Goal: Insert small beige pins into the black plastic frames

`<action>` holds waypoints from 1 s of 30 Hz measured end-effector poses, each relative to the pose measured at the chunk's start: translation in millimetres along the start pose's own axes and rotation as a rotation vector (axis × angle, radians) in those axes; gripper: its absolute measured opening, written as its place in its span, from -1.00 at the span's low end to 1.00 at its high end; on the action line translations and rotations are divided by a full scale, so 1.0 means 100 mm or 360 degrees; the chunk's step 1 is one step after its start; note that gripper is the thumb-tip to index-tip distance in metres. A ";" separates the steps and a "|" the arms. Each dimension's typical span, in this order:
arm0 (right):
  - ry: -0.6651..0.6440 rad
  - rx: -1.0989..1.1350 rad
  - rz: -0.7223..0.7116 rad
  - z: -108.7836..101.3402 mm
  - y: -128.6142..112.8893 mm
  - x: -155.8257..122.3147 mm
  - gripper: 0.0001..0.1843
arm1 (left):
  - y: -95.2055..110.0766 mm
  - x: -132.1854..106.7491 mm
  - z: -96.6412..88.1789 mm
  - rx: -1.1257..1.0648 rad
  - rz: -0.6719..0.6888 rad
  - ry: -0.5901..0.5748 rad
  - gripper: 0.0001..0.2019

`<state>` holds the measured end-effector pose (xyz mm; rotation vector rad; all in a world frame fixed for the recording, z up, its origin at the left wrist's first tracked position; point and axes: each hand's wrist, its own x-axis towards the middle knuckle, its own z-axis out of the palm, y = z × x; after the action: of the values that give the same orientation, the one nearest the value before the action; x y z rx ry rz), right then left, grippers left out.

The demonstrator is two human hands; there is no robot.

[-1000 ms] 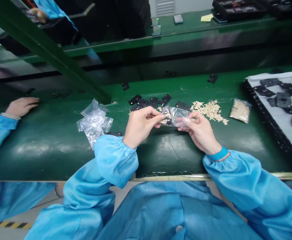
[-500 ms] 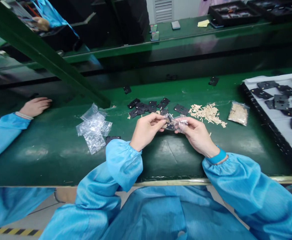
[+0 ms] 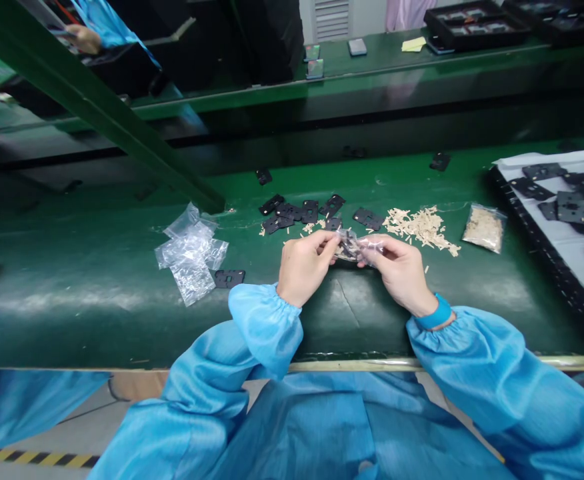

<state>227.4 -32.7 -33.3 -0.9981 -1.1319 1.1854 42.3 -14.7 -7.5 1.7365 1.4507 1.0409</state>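
My left hand (image 3: pixel 305 268) and my right hand (image 3: pixel 400 275) pinch a small clear plastic bag (image 3: pixel 358 248) between them, just in front of the scattered parts. A dark piece inside the bag is partly hidden by the crumpled plastic and my fingers. Beyond my left hand lie several flat black perforated plates (image 3: pixel 297 213). Pale wood-like shavings (image 3: pixel 417 227) spread past my right hand, and a sealed bag of the same shavings (image 3: pixel 483 228) lies further right. A loose heap of empty clear bags (image 3: pixel 191 255) lies to the left, beside a single black plate (image 3: pixel 229 278).
The parts lie on a green work belt (image 3: pixel 352 320). At right, a black-edged tray (image 3: pixel 537 267) with a white liner holds several black plates. A green beam (image 3: pixel 97 107) crosses upper left. A farther green bench (image 3: pixel 372 60) holds black trays and small devices.
The co-worker's hand and sleeve at the left have left view. My hands have moved closer together, bunching the bag between them, and the view has shifted slightly.
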 end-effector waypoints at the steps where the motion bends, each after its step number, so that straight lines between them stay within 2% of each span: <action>1: 0.0012 -0.0023 -0.0039 0.00 -0.01 0.00 -0.87 | 0.00 0.00 0.01 0.0018 -0.0011 0.0015 -0.81; 7: 0.0086 -0.0066 -0.0100 0.03 -0.06 -0.03 -0.91 | 0.02 0.03 0.00 -0.0149 -0.0060 0.0001 -0.82; 16: 0.0092 -0.0044 0.0007 -0.01 -0.01 -0.01 -0.85 | 0.03 0.01 0.03 -0.0382 -0.0148 0.0034 -0.77; 20: 0.0031 -0.0078 0.0068 -0.03 0.02 0.01 -0.77 | 0.00 0.01 0.03 -0.0438 -0.0152 -0.0021 -0.76; 25: -0.0022 0.0075 0.0202 -0.04 0.02 0.02 -0.68 | -0.01 0.05 -0.02 -0.0350 -0.0065 -0.0184 -0.81; 30: -0.0120 0.0070 0.0146 -0.04 0.02 0.00 -0.80 | 0.00 0.08 -0.04 -0.0111 -0.0062 -0.0071 -0.82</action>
<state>231.2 -32.2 -36.4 -0.9876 -1.1239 1.3257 39.7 -6.7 -4.2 1.6653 1.3987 1.0137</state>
